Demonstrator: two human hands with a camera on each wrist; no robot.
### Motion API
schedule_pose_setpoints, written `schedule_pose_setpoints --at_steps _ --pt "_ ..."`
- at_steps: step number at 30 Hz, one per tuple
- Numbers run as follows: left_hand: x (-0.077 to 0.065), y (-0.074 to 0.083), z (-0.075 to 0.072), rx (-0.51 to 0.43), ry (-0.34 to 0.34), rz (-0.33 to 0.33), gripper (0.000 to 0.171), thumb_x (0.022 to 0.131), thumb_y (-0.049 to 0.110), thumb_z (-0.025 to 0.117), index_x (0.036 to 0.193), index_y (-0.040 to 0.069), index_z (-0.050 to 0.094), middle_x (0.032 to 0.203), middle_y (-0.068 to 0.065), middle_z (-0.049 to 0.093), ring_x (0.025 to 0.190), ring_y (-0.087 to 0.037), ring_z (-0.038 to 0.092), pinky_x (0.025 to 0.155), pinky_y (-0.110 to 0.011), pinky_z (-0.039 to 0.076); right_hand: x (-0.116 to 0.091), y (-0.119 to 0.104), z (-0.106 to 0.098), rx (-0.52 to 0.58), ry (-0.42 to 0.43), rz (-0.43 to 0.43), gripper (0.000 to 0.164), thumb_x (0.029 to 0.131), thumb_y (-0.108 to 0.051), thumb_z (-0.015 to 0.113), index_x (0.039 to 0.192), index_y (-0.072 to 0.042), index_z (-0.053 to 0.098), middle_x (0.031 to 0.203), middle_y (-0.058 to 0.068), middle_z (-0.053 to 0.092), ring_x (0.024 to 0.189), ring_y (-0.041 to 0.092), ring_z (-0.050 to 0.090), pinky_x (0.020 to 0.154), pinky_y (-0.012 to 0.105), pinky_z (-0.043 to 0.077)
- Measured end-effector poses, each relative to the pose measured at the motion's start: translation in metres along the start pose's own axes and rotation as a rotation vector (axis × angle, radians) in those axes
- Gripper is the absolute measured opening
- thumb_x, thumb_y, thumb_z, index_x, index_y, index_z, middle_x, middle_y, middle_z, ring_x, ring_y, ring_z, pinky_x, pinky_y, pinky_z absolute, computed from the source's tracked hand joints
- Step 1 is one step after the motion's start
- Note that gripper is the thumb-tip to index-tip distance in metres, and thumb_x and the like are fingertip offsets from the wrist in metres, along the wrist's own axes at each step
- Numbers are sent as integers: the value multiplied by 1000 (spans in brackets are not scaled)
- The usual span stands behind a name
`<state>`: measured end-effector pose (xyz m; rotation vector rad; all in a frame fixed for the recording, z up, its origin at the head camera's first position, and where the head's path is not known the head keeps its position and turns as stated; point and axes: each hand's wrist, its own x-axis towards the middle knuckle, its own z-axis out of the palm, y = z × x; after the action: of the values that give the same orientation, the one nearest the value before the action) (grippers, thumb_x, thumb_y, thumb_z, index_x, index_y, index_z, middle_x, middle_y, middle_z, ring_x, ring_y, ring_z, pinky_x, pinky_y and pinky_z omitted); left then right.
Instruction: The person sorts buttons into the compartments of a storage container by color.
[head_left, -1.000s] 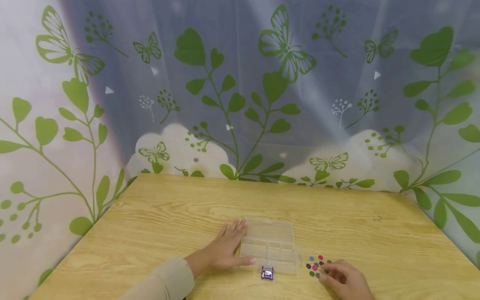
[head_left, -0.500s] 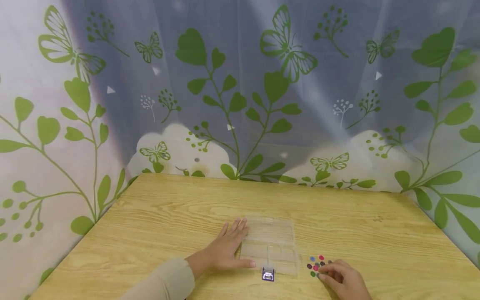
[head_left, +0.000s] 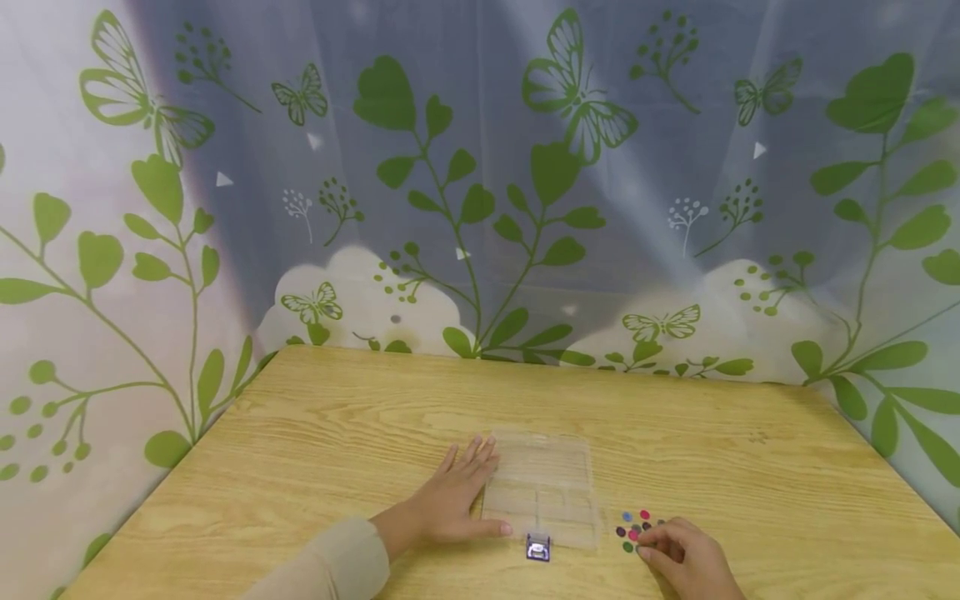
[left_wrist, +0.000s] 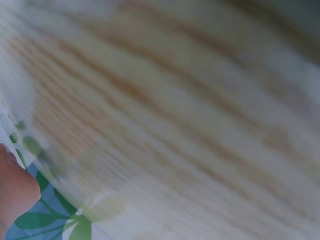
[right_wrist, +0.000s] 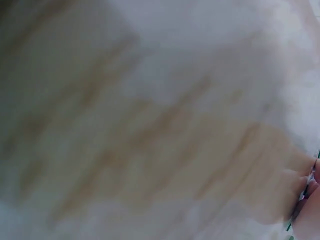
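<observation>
A clear plastic compartment box [head_left: 534, 460] lies with its lid back on the wooden table. My left hand [head_left: 450, 507] rests along its left side, fingers spread and straight, thumb reaching over the near left corner. At the front edge of the box sits a small shiny purple-edged clasp [head_left: 537, 547]. To the right lies a cluster of small round discs [head_left: 633, 535] in pink, blue, green and dark colours. With thumb and forefinger together, my right hand [head_left: 693, 558] pinches a small disc at the cluster's near side, mostly hidden by the fingertips. The right wrist view catches only its fingers [right_wrist: 307, 215].
The wood-grain table [head_left: 360, 400] reaches back to a curtain [head_left: 495, 208] printed with green leaves and butterflies. Another patterned panel [head_left: 45, 333] stands along the left side. Both wrist views are mostly blurred tabletop.
The right hand's thumb and forefinger have come together at the discs; a green disc seen by them a second ago is now hidden. The left hand stays against the box.
</observation>
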<state>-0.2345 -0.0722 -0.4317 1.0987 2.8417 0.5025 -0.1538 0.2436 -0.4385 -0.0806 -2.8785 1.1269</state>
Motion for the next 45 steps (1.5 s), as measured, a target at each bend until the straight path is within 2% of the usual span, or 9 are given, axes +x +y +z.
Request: schedule_pose_setpoints --at_steps 14,22,29,32,45 --pt "-7 0 -2 -1 0 -20 90 85 64 46 147 4 21 156 -12 8 145 -28 3 117 -51 5 1 -1 2 16 -16 -20 7 81 1 65 84 -5 63 77 0 55 65 0 42 59 15 42" --pt "-10 -2 0 13 3 -30 91 85 65 45 147 5 21 157 -11 8 145 -26 3 117 -50 6 3 -3 2 -25 -36 -28 8 81 1 64 84 -5 61 77 -1 53 65 0 41 59 15 41" --pt "-12 -3 -2 -2 -1 -30 90 85 65 45 148 5 20 157 -12 7 145 -26 3 117 -50 5 3 2 0 -92 -50 -222 9 81 2 63 85 -5 59 77 -1 51 65 -3 40 58 16 42" --pt "-12 -3 -2 -1 -2 -28 90 85 65 45 148 4 20 157 -12 7 145 -27 3 117 -50 5 4 3 0 -110 -66 -258 9 82 2 62 85 -5 58 78 -2 51 66 -4 41 59 16 43" --pt "-13 -1 -4 10 4 -18 91 85 64 45 147 2 21 156 -14 10 145 -29 6 117 -50 6 3 -1 0 -143 -62 -237 10 82 2 62 82 -7 57 76 -2 49 64 -3 38 56 16 40"
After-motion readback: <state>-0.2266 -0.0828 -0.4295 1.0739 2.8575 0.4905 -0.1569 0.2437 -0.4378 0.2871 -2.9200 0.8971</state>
